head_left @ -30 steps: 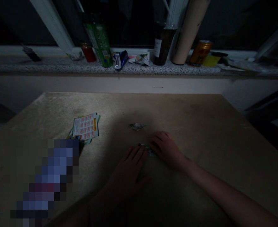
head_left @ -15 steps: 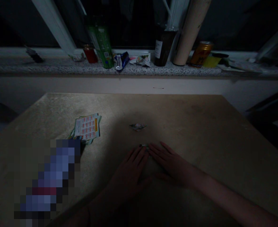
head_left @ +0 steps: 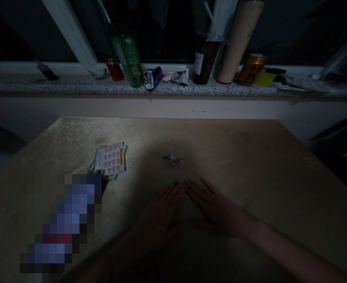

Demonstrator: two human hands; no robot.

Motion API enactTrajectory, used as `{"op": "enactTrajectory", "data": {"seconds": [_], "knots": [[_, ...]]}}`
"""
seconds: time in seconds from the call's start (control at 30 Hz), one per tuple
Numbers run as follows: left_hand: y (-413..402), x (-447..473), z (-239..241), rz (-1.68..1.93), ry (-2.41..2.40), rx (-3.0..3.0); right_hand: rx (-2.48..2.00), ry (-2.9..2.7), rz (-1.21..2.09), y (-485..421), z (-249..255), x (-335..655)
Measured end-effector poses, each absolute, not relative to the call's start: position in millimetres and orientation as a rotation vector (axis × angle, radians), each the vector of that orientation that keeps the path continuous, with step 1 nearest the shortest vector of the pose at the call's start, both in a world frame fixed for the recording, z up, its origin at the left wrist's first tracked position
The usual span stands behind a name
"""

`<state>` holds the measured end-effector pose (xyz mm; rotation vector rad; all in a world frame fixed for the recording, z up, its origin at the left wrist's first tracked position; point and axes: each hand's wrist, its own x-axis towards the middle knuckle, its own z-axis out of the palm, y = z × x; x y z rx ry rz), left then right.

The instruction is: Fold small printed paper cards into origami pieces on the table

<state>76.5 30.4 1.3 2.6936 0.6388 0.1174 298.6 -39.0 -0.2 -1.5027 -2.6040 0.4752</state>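
My left hand (head_left: 163, 210) lies flat on the table (head_left: 232, 145), fingers stretched out and pointing forward. Opposite it, my right hand (head_left: 213, 206) is also laid flat, its fingertips angled in to meet the left ones. A small piece of patterned paper (head_left: 185, 191) shows between the fingertips, mostly covered by them; its full shape is hidden. Just beyond the hands sits a small folded paper piece (head_left: 173, 158), pointed at both ends and patterned. Both hands are in dim shadow.
Left of the hands is a small stack of printed cards (head_left: 110, 159), beside a pixelated blue object (head_left: 73, 212). The windowsill (head_left: 167, 91) behind holds a green container (head_left: 132, 63), a red jar (head_left: 114, 70), crumpled wrappers (head_left: 153, 78), a dark cup (head_left: 204, 63), a tube (head_left: 238, 43) and an orange can (head_left: 251, 70).
My left fingers have shifted slightly, and a little more of the paper shows between the fingertips. The whole view has moved slightly. The folded paper piece stays where it was.
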Motion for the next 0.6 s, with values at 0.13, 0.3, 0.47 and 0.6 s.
{"op": "enactTrajectory", "data": {"seconds": [0.13, 0.3, 0.47, 0.6], "knots": [[36.3, 71.3, 0.7, 0.159, 0.617, 2.625, -1.489, -2.597, 0.499, -39.8, 1.5, 299.0], [41.2, 71.5, 9.3, 0.179, 0.739, 2.488, -1.499, -2.580, 0.516, -40.7, 2.7, 297.0], [52.6, 69.9, 11.9, 0.170, 0.710, 2.472, -1.492, -2.551, 0.501, -41.1, -0.2, 295.9], [62.5, 66.2, 10.6, 0.146, 0.611, 2.491, -1.487, -2.548, 0.515, -41.5, -1.3, 296.1]]}}
